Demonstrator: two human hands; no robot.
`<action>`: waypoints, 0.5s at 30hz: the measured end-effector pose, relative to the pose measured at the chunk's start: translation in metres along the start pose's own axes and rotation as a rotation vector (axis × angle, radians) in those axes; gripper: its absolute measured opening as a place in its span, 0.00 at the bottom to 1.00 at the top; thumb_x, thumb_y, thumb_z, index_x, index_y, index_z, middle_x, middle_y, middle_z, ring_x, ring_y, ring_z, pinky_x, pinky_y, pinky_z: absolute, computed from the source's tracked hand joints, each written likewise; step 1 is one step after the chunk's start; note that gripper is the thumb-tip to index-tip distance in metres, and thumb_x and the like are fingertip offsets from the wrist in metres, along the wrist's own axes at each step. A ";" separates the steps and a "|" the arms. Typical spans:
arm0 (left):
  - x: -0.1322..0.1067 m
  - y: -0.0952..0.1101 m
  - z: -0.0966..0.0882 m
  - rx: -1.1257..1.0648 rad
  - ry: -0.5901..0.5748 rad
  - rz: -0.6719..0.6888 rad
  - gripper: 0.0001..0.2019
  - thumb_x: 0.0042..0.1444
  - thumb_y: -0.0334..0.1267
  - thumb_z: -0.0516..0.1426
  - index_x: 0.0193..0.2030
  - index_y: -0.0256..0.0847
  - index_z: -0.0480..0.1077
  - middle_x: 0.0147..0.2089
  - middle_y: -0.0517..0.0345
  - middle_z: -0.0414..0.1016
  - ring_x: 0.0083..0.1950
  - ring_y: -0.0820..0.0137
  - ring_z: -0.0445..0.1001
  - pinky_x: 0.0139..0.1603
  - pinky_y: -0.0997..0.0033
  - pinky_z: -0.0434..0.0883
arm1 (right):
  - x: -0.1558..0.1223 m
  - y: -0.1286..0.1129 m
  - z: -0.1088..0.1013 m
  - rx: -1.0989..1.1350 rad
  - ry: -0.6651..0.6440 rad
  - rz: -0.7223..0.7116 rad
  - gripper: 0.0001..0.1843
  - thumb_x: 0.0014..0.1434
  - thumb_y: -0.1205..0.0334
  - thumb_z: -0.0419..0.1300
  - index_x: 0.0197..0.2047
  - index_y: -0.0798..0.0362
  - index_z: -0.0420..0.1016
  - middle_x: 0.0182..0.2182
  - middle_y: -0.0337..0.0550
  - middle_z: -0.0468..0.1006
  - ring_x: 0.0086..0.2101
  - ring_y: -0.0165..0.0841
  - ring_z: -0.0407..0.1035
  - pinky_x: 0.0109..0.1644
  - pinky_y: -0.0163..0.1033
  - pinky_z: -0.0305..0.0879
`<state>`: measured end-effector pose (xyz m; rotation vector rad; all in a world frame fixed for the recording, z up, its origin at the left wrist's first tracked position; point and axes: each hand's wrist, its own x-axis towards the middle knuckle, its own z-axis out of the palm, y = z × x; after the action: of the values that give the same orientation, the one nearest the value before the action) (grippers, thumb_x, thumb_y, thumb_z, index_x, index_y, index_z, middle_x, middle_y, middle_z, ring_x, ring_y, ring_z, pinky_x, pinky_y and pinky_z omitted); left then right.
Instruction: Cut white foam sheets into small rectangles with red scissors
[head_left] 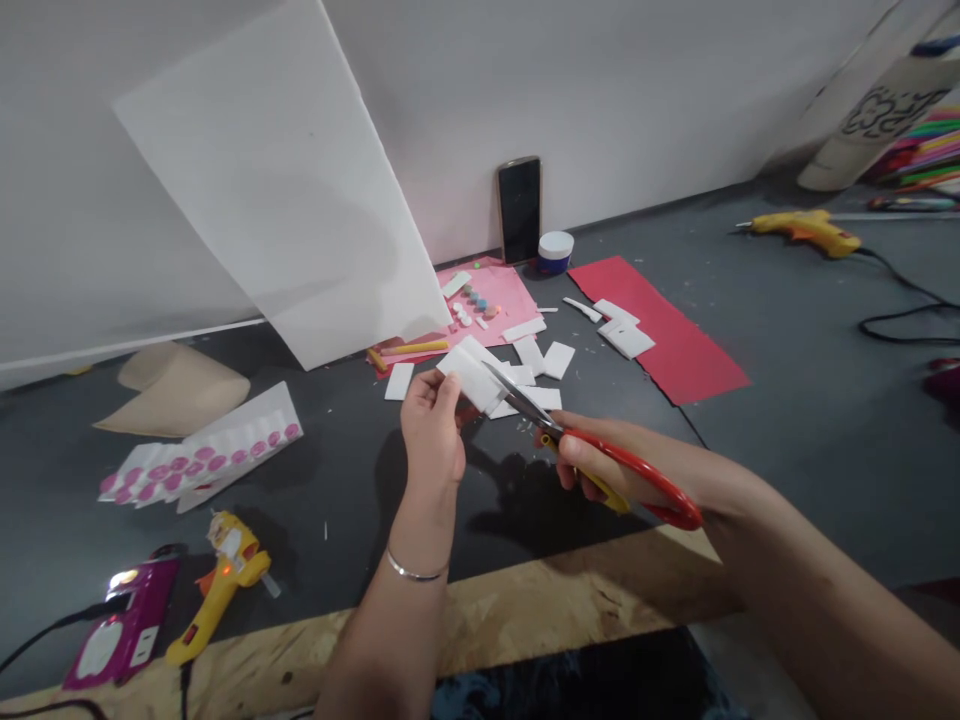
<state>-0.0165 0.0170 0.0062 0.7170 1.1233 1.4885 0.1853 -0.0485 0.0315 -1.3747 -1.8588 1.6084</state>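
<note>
1. The left fingers [444, 398] are pinched close together on a white piece [469, 372]. They hold it up above the table.
2. The right fingers [571, 462] curl tight through the red handles of the scissors [628, 475]. The blades are open just a little, and their tips touch the edge of the white piece.
3. The left hand [433, 438] and the right hand [637, 468] are close together over a black table top [420, 500]. A thin silver bracelet [416, 572] sits on the left wrist.
4. Just past the hands lie more small white bits [541, 360]. Some are on a pink sheet [491, 295], and some are on a red sheet [660, 330].
5. Farther back, a phone [519, 210] leans on the wall beside a small round tub [556, 250]. A big white sheet [277, 180] hangs tilted on the left.
6. One yellow glue gun [806, 232] lies far to the right. Another yellow glue gun [232, 575] lies on the left near a purple power strip [124, 622].
</note>
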 end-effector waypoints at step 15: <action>0.001 -0.002 0.000 -0.042 0.012 0.005 0.14 0.43 0.41 0.66 0.32 0.39 0.67 0.30 0.61 0.73 0.28 0.74 0.72 0.28 0.74 0.73 | 0.003 0.000 0.005 -0.019 0.033 -0.018 0.28 0.66 0.34 0.42 0.41 0.51 0.63 0.32 0.40 0.71 0.27 0.29 0.66 0.31 0.35 0.64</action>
<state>-0.0161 0.0174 0.0040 0.6830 1.0965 1.5176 0.1803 -0.0486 0.0285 -1.3798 -1.8671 1.5544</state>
